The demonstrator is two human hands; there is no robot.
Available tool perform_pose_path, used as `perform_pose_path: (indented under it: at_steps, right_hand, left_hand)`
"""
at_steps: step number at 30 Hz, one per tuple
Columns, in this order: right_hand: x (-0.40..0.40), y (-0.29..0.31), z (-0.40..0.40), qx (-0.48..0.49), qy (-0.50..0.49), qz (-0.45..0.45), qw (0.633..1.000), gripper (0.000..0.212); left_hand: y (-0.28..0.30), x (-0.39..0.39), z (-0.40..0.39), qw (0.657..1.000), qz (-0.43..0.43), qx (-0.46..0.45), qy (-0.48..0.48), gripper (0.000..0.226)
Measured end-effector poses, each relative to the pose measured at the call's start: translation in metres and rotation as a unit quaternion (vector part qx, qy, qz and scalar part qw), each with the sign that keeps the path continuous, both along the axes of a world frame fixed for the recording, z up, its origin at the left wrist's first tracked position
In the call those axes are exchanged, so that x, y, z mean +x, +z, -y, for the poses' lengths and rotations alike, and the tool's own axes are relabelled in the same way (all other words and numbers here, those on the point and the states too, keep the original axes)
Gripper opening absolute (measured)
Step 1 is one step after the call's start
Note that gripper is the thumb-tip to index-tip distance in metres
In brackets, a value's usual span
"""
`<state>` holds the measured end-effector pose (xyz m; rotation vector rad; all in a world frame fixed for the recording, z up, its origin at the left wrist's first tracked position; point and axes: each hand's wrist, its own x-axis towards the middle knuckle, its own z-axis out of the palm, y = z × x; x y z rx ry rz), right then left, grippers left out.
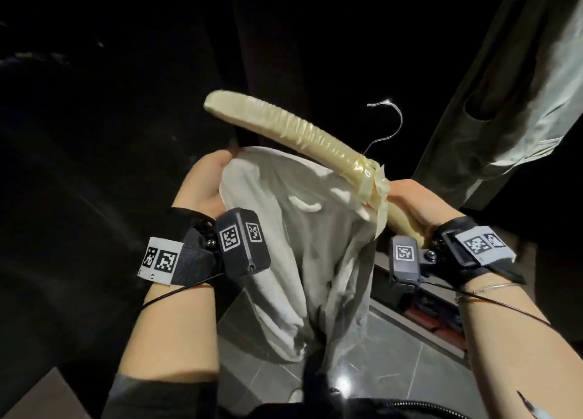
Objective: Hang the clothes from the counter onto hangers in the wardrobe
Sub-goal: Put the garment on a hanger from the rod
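The left hand (202, 182) pinched the neck edge of the soft, limp white garment (303, 248) hanging between both hands, while the right hand (416, 204) was closed around the stiff padded hanger (284, 128), likely the firmer hold.

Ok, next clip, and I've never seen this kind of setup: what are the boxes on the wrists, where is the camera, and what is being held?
There is one picture, taken from a camera on the person's head, looking down at their own bare hands. The dark wrist straps with square black-and-white codes look like tracking markers. The left hand grips the edge of a white garment, which hangs down between the arms. The right hand holds one end of a cream padded hanger with a metal hook. The hanger's near end seems tucked into the garment; its far end is bare. A pale garment hangs at the right. Below is tiled floor.
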<state>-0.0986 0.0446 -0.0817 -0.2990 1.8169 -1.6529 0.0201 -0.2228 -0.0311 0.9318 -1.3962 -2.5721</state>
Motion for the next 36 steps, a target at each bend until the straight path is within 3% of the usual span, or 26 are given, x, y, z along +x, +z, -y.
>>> perform_pose_path:
  at_steps: [3,7,11,15,18,20,23,28,36]
  right_hand:
    - [0.002,0.002,-0.006,0.033,0.060,-0.013,0.998,0.026]
    - [-0.005,-0.001,-0.014,0.075,0.100,-0.036,0.992,0.039]
    - [-0.013,0.000,-0.021,0.133,0.156,-0.072,0.976,0.040]
    - [-0.015,-0.001,-0.033,0.148,0.165,-0.044,0.974,0.026]
    - [-0.014,0.000,-0.031,0.202,0.192,-0.083,0.957,0.028]
    - [-0.013,-0.003,-0.024,0.254,0.203,-0.123,0.938,0.029]
    - [-0.009,-0.005,-0.015,0.292,0.202,-0.155,0.922,0.020]
    - [-0.015,0.002,-0.003,0.365,0.151,-0.206,0.895,0.021]
    - [-0.008,-0.014,0.024,0.418,0.065,-0.239,0.874,0.025]
  left_hand:
    - [0.003,0.011,-0.001,0.997,-0.010,0.057,-0.040,0.047]
    - [0.009,0.008,0.012,0.992,0.067,-0.100,-0.039,0.023]
    - [0.005,0.004,0.017,0.972,0.082,-0.210,-0.070,0.013]
    - [-0.007,-0.001,0.020,0.963,0.079,-0.240,-0.097,0.022]
    - [-0.013,-0.001,0.028,0.954,0.112,-0.238,-0.144,0.042]
    - [-0.014,-0.003,0.028,0.954,0.128,-0.237,-0.135,0.042]
    - [-0.012,-0.008,0.023,0.949,0.129,-0.262,-0.121,0.043]
    - [0.000,-0.021,0.015,0.921,0.110,-0.354,-0.121,0.036]
    - [0.003,-0.028,0.008,0.908,0.082,-0.404,-0.071,0.034]
